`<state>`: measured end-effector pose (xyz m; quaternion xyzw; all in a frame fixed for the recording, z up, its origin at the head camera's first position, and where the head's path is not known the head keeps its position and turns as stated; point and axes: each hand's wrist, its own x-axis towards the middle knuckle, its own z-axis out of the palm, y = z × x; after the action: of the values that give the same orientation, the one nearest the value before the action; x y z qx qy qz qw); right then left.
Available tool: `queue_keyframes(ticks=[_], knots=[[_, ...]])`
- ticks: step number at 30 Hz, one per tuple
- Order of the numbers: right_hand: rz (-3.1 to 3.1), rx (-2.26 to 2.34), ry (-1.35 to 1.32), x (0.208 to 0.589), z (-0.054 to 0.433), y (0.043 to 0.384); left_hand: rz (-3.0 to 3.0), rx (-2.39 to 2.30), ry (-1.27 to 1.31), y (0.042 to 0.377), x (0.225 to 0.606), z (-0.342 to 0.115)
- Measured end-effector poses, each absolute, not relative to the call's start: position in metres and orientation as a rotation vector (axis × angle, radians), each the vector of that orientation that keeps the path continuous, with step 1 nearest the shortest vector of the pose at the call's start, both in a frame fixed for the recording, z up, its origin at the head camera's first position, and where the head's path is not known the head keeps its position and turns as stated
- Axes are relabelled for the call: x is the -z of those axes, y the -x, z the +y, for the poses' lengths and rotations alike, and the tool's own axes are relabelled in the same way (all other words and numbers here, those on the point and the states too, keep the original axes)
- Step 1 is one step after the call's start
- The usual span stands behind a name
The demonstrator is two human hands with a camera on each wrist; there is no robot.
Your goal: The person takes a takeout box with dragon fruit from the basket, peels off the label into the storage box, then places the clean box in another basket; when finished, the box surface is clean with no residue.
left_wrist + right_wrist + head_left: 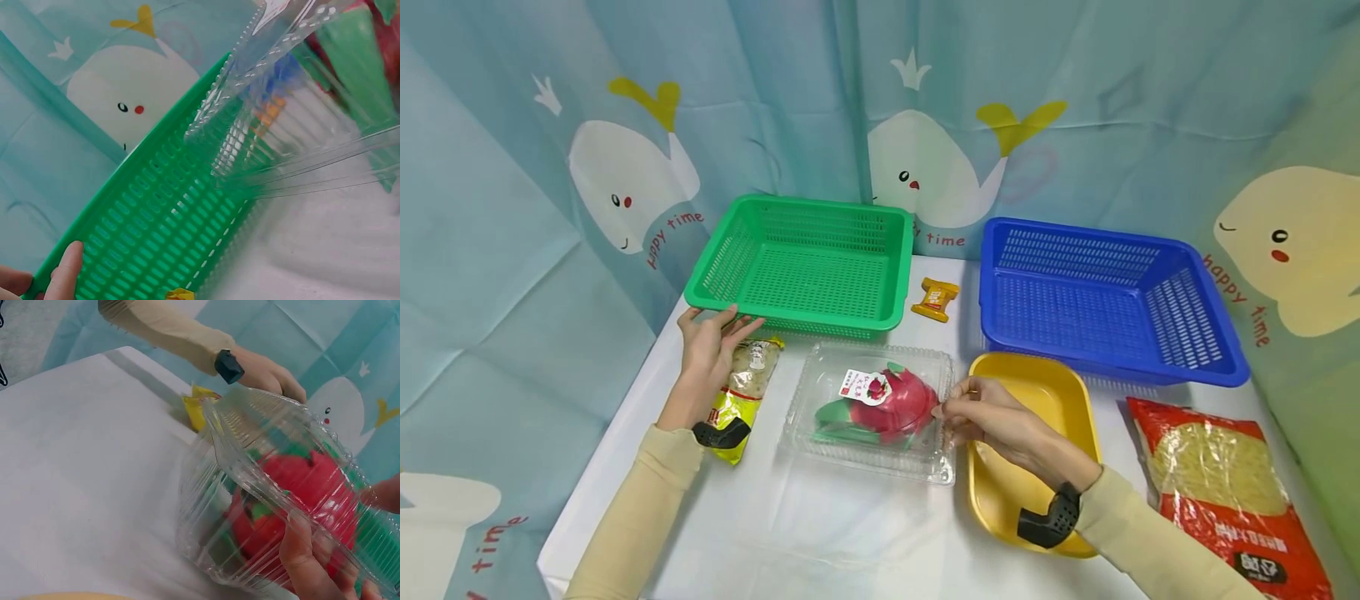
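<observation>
A clear plastic clamshell box (pixel 820 367) with a white label holds red and green dragon fruit (pixel 902 404). My right hand (pixel 992 421) grips the box's right edge between thumb and fingers; in the right wrist view the box (pixel 200 512) appears tilted. At the near left rim of a green slotted basket (pixel 820 283), my left hand (pixel 709 346) has its fingers on the edge. The left wrist view shows fingers (pixel 65 272) over that basket's rim. Beneath the left hand lies a yellow food packet (pixel 748 379), partly covered by the wrist.
A yellow tray (pixel 1071 400) sits under my right forearm. Behind it stands a blue slotted basket (pixel 1067 308). Between the baskets lies a small orange-yellow packet (pixel 936 300). A large red bag (pixel 1225 475) with pale contents is at the right. A whale-print curtain (pixel 820 100) hangs behind.
</observation>
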<state>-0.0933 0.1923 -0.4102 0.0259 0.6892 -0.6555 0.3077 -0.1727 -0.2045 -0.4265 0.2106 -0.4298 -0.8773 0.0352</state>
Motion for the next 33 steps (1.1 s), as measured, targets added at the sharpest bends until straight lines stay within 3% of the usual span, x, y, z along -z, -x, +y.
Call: queue_keyframes(ticks=[33], knots=[[2.04, 1.519, -0.066, 0.407, 0.206, 0.082, -1.324, 2.686, -0.635, 0.172, 0.427, -0.203]])
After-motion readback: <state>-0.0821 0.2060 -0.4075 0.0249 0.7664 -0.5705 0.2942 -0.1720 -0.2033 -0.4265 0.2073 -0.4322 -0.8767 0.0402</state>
